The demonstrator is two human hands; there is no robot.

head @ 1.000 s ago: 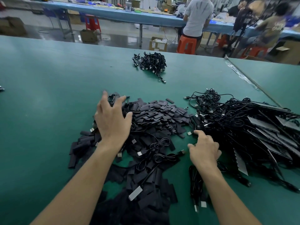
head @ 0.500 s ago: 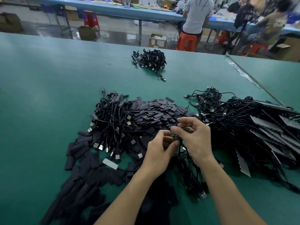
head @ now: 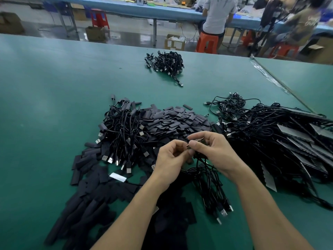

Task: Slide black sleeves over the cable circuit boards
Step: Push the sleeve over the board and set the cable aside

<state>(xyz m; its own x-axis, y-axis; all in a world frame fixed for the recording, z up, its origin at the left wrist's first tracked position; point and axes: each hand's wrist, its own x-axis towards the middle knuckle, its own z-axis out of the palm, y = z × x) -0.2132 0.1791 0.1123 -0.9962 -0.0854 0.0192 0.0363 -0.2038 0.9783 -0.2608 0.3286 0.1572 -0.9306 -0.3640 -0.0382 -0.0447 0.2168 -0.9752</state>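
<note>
Right hand (head: 219,152) pinches bunched circuit boards (head: 197,140), cables (head: 207,179) hanging | left hand (head: 168,160) pinches their near end | sleeve heap (head: 173,120) beneath | cable pile (head: 270,134) at right

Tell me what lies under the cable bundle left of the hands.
The cable bundle lies on a pile of flat black sleeves that spreads out around it on the green table. What sits directly beneath the cables is covered.

Black sleeves (head: 173,121) heaped flat, circuit boards (head: 197,140) bunched
</note>
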